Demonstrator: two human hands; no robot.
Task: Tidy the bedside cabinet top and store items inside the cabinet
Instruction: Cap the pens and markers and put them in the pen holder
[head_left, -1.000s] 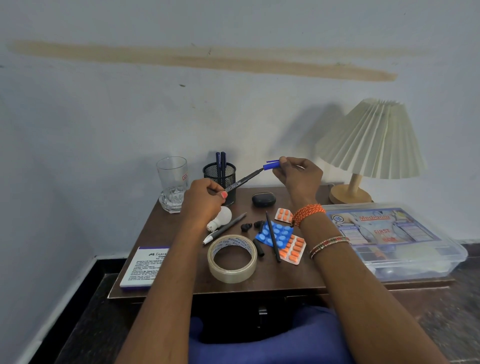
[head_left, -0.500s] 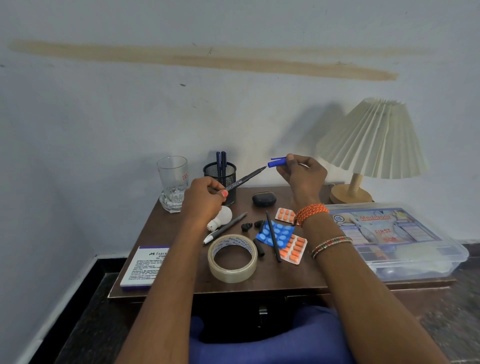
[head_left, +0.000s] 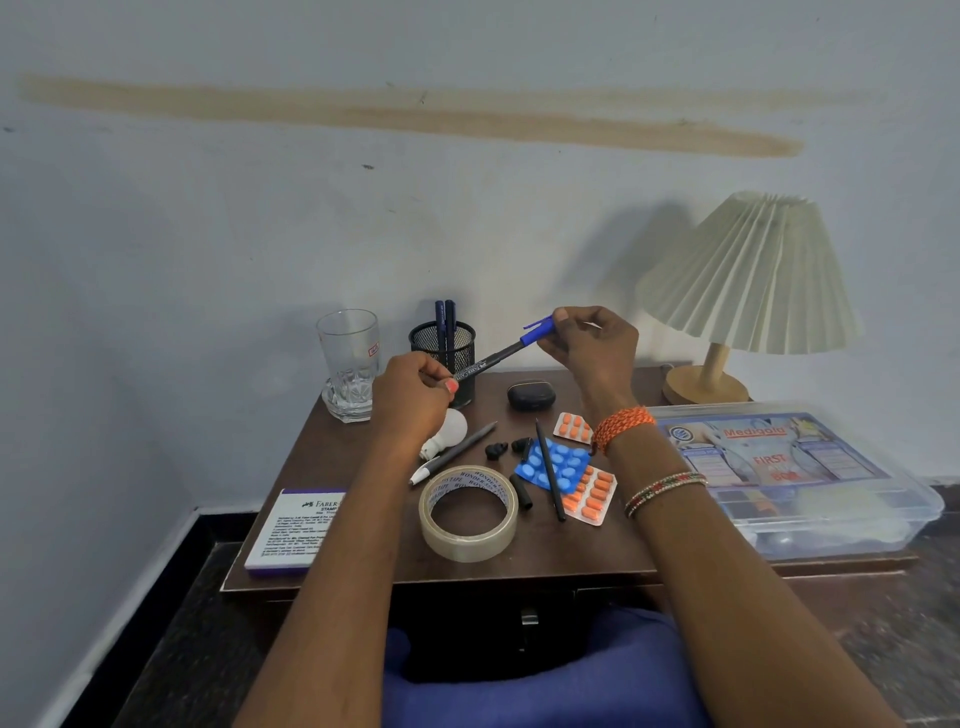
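Two hands up over the cabinet: left hand (head_left: 415, 400) fingers pinched on the black pen (head_left: 485, 362) barrel, right hand (head_left: 592, 345) fingers clamped on its blue cap (head_left: 537, 332).

Both arms reach forward, raised above cabinet top. Left hand (head_left: 410, 400) curled in loose fist, fingers pinched tight, painted thumbnail showing. Right hand (head_left: 592, 345) higher and further back, fingertips (head_left: 558, 316) pinched together. Right wrist bent, with orange thread band and two thin bangles. Hands apart, not touching.
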